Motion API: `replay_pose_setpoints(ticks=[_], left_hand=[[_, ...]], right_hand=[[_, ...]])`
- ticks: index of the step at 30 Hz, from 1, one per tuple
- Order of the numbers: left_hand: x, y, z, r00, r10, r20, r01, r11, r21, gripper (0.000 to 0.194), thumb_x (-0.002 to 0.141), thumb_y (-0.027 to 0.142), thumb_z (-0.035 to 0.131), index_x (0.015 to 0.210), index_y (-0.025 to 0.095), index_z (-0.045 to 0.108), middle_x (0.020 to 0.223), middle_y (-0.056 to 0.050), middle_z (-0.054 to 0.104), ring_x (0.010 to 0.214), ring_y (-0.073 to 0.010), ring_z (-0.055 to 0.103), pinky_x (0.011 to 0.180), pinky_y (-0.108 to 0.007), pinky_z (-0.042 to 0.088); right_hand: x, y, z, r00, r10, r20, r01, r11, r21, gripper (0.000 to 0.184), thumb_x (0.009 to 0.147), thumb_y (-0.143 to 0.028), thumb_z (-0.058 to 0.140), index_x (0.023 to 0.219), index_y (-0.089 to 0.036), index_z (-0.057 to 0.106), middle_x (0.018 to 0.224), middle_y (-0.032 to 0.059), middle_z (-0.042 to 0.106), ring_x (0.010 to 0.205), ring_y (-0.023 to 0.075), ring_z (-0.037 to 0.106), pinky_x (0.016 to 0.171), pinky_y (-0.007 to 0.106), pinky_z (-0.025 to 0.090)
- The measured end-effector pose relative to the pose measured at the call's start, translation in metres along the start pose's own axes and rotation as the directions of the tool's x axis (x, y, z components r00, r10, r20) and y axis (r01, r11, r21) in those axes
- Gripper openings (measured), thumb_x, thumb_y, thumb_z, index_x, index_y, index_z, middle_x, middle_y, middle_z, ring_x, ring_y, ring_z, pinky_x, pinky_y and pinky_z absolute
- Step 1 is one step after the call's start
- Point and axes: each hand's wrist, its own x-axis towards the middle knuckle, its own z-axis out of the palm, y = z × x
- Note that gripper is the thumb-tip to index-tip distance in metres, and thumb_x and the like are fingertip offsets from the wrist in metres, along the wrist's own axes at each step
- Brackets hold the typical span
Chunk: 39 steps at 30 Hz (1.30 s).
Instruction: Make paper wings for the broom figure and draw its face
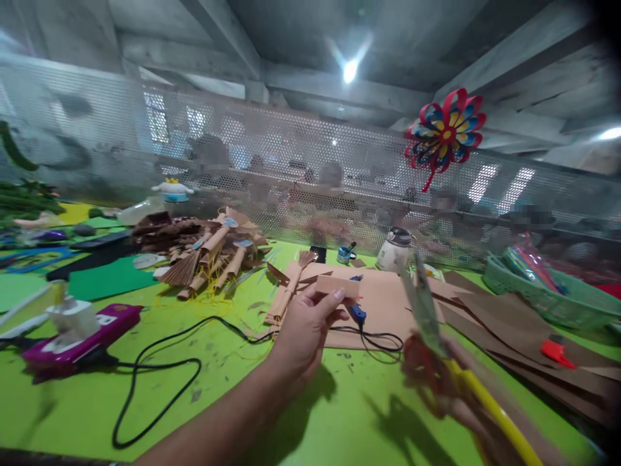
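Observation:
My left hand (305, 323) pinches a small rectangle of tan card (338, 286) between thumb and fingers, held up over the middle of the table. To the right, motion smears my right hand (446, 388), which grips yellow-handled scissors (423, 307) with the blades pointing up and away from me. Scissors and card are apart. Behind the card lie larger tan sheets (388, 294) and a blue-handled tool (358, 314) with a black cord. Just left of these rests a rolled brown-paper piece with a fanned end (292, 285).
A pile of brown paper pieces (218, 249) with yellow string lies left of centre. A purple power strip (82, 340) and its black cord cross the left side. At right are brown sheets (504, 317) and a green basket (557, 294). Perforated mesh (291, 145) stands behind.

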Motion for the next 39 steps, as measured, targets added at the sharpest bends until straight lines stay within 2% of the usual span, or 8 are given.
replay_pose_setpoints(ticks=[2, 5, 7, 9, 17, 22, 29, 39], left_hand=[[-0.001, 0.003, 0.002, 0.997, 0.068, -0.028, -0.069, 0.997, -0.046, 0.016, 0.077, 0.016, 0.068, 0.093, 0.013, 0.068, 0.092, -0.007, 0.069, 0.081, -0.0135, 0.062, 0.067, -0.022, 0.048], [-0.001, 0.006, 0.001, 0.991, 0.125, -0.056, -0.130, 0.986, -0.101, 0.017, 0.077, 0.014, 0.069, 0.094, 0.013, 0.068, 0.095, -0.006, 0.069, 0.084, -0.0131, 0.062, 0.076, -0.024, 0.049], [-0.001, 0.006, -0.002, 0.990, 0.130, -0.050, -0.135, 0.984, -0.120, 0.015, 0.077, 0.013, 0.068, 0.092, 0.013, 0.068, 0.092, -0.006, 0.070, 0.083, -0.0127, 0.062, 0.082, -0.025, 0.048], [0.000, 0.006, -0.003, 0.992, 0.122, -0.024, -0.124, 0.984, -0.124, 0.013, 0.079, 0.013, 0.066, 0.092, 0.012, 0.068, 0.090, -0.006, 0.070, 0.084, -0.0136, 0.063, 0.086, -0.027, 0.047], [-0.004, 0.001, -0.001, 0.989, 0.145, -0.032, -0.147, 0.988, -0.051, 0.020, 0.079, 0.016, 0.067, 0.099, 0.013, 0.066, 0.096, -0.007, 0.069, 0.093, -0.0186, 0.063, 0.094, -0.034, 0.045], [-0.005, -0.005, -0.002, 0.985, 0.170, -0.025, -0.170, 0.985, 0.013, 0.024, 0.081, 0.019, 0.066, 0.104, 0.013, 0.064, 0.099, -0.008, 0.069, 0.095, -0.0198, 0.062, 0.096, -0.038, 0.043], [-0.006, -0.006, -0.003, 0.988, 0.153, -0.028, -0.152, 0.987, 0.045, 0.022, 0.080, 0.022, 0.066, 0.100, 0.013, 0.066, 0.097, -0.009, 0.069, 0.094, -0.0207, 0.062, 0.094, -0.036, 0.045], [-0.006, -0.007, -0.004, 0.985, 0.170, -0.018, -0.168, 0.983, 0.079, 0.021, 0.079, 0.023, 0.066, 0.098, 0.014, 0.066, 0.094, -0.008, 0.069, 0.090, -0.0202, 0.062, 0.090, -0.035, 0.046]], right_hand=[[0.005, 0.002, 0.043, 0.998, 0.029, 0.053, -0.039, 0.978, 0.205, 0.050, 0.067, -0.058, 0.065, 0.101, -0.022, 0.054, 0.077, 0.0058, 0.061, 0.062, 0.0211, 0.061, 0.053, 0.034, 0.049], [0.009, 0.005, 0.091, 0.995, -0.016, 0.095, -0.010, 0.964, 0.264, 0.048, 0.070, -0.059, 0.064, 0.100, -0.023, 0.052, 0.075, 0.0035, 0.058, 0.058, 0.0173, 0.057, 0.052, 0.033, 0.047], [0.011, 0.006, 0.108, 0.992, -0.076, 0.096, 0.048, 0.963, 0.265, 0.049, 0.071, -0.060, 0.063, 0.102, -0.024, 0.050, 0.074, 0.0022, 0.057, 0.058, 0.0161, 0.055, 0.052, 0.031, 0.046], [0.013, 0.005, 0.115, 0.990, -0.114, 0.078, 0.091, 0.962, 0.257, 0.050, 0.073, -0.062, 0.060, 0.106, -0.025, 0.048, 0.075, 0.0014, 0.055, 0.060, 0.0154, 0.053, 0.052, 0.029, 0.044], [0.012, -0.009, 0.105, 0.983, -0.171, 0.066, 0.161, 0.978, 0.135, 0.055, 0.076, -0.064, 0.054, 0.112, -0.024, 0.046, 0.078, 0.0013, 0.051, 0.064, 0.0144, 0.050, 0.052, 0.026, 0.041], [0.007, -0.014, 0.103, 0.981, -0.186, 0.063, 0.182, 0.981, 0.068, 0.049, 0.080, -0.064, 0.048, 0.107, -0.024, 0.047, 0.073, -0.0003, 0.051, 0.056, 0.0117, 0.047, 0.048, 0.023, 0.038], [0.007, -0.010, 0.104, 0.984, -0.174, 0.032, 0.171, 0.982, 0.077, 0.048, 0.079, -0.065, 0.049, 0.103, -0.023, 0.049, 0.070, -0.0001, 0.052, 0.054, 0.0121, 0.049, 0.047, 0.024, 0.038], [0.006, -0.014, 0.105, 0.978, -0.208, -0.007, 0.209, 0.978, 0.031, 0.049, 0.081, -0.064, 0.046, 0.110, -0.024, 0.047, 0.077, 0.0025, 0.058, 0.056, 0.0138, 0.052, 0.050, 0.026, 0.039]])
